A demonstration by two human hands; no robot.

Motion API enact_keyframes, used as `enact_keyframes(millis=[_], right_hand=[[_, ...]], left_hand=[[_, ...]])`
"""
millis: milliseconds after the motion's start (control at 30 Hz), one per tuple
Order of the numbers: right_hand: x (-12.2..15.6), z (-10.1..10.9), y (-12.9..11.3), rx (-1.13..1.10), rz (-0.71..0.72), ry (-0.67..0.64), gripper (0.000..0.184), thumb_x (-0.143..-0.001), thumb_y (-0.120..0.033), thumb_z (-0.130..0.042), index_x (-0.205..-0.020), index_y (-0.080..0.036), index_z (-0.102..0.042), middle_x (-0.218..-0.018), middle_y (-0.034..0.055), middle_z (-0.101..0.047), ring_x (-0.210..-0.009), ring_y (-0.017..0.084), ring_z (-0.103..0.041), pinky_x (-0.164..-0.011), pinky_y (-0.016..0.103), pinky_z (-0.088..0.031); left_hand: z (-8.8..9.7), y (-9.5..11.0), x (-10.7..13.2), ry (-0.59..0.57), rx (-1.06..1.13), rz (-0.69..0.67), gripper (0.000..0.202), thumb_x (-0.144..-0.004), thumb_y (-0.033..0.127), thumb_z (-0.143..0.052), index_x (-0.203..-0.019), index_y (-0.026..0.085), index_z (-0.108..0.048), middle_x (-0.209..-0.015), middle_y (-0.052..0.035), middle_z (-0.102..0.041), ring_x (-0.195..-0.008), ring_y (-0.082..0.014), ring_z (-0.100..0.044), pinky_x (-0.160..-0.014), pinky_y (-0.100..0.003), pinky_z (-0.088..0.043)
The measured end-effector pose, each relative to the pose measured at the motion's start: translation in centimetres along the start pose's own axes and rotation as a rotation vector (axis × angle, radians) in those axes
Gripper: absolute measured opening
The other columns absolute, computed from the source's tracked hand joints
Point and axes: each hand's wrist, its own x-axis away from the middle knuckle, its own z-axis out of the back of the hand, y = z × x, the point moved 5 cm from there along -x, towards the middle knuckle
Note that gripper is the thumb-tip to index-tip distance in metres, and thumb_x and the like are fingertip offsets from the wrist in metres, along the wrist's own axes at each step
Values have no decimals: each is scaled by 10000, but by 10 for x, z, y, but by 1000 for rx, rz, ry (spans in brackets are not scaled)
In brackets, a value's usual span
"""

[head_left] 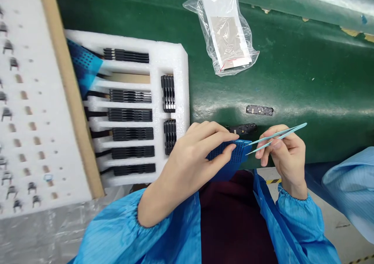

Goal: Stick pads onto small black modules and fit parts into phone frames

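Hands: the left hand (pixel 189 166) was closed on a blue dotted plate (pixel 229 154), with its fingers lying over the top. The right hand (pixel 284 158) pinched a pair of thin pale blue tweezers (pixel 276 139).
Tweezers: the tips were apart and pointed at the edge of the plate. They were very near it, but I could not tell if they touched it.
Plate: it was held up over the front edge of the green desk (pixel 306 84), between the two hands.
Small parts: one black part (pixel 259 110) lay alone on the desk. Another black part (pixel 242 129) lay just past the left hand's fingers.
Tray: a white foam tray (pixel 181 80) sat to the left of the hands, with rows of black pieces (pixel 130 114) in its slots.
Rest: a clear plastic bag (pixel 222 30) with a flat sheet inside lay farther up the desk. A white foam board (pixel 29 100) with small dark pieces lay at the far left. The person wore blue sleeves (pixel 169 232).
Risk: the sharp tips could slip and scratch the plate if a hand shook. A loose left hand could drop the plate onto the black parts.
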Motion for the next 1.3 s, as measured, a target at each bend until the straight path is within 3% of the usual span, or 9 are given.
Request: enact_keyframes(millis=[167,300,467,567,700,867,1300], right_hand=[[-1,-3,6,93,-7,36,251,-891,-364,-952,-1041,-219,-813,-866,24,-839,-689,209,-836,-580,254,-713],[-1,-2,4,168,7,24,258,-881,-341,-960,-1061,-220,-820,-866,26,-838,-705,223,-843,-625,282,-737],[0,-2,-5,319,216,39,127,-936,-235,-887,-1052,-244,-837,-1004,56,-837,-803,229,-845,-635,316,-741],[1,-5,-8,431,365,30,217,-924,-165,-878,-1097,-290,-841,-1074,57,-842,-930,257,-844,-709,374,-752],[1,-6,-10,453,504,-5,346,-897,-111,-882,-1175,-312,-836,-1011,37,-853,-903,265,-843,-750,411,-740],[2,-5,-9,490,499,-6,316,-892,-148,-894,-1156,-314,-843,-1016,44,-860,-874,275,-847,-722,420,-737],[0,-8,-11,442,548,-55,427,-880,-34,-868,-1230,-276,-829,-1063,32,-867,-929,248,-849,-760,378,-733]], left_hand=[[0,-1,0,-11,-17,4,160,-1081,180,-640,-1161,228,-771,-1064,-33,-820,-936,-188,-764,-824,-351,-569],[-1,-2,0,-10,-25,9,165,-1082,178,-638,-1180,227,-761,-1077,-35,-828,-934,-190,-765,-831,-358,-568],[-1,-2,1,8,-23,19,110,-1079,169,-662,-1149,213,-735,-1090,-26,-826,-945,-182,-764,-865,-347,-557],[-2,-2,1,20,-38,3,100,-1071,145,-675,-1131,201,-732,-1061,-16,-818,-922,-170,-754,-854,-333,-543],[-2,-2,1,24,-38,-3,101,-1065,128,-684,-1116,198,-735,-1033,-10,-812,-899,-162,-741,-835,-328,-530],[-2,-2,0,22,-34,9,114,-1083,146,-657,-1106,218,-742,-1033,-12,-817,-907,-170,-744,-828,-334,-535],[-2,0,2,66,-50,-56,87,-1059,106,-696,-1083,166,-754,-990,-26,-799,-859,-162,-713,-789,-333,-513]])
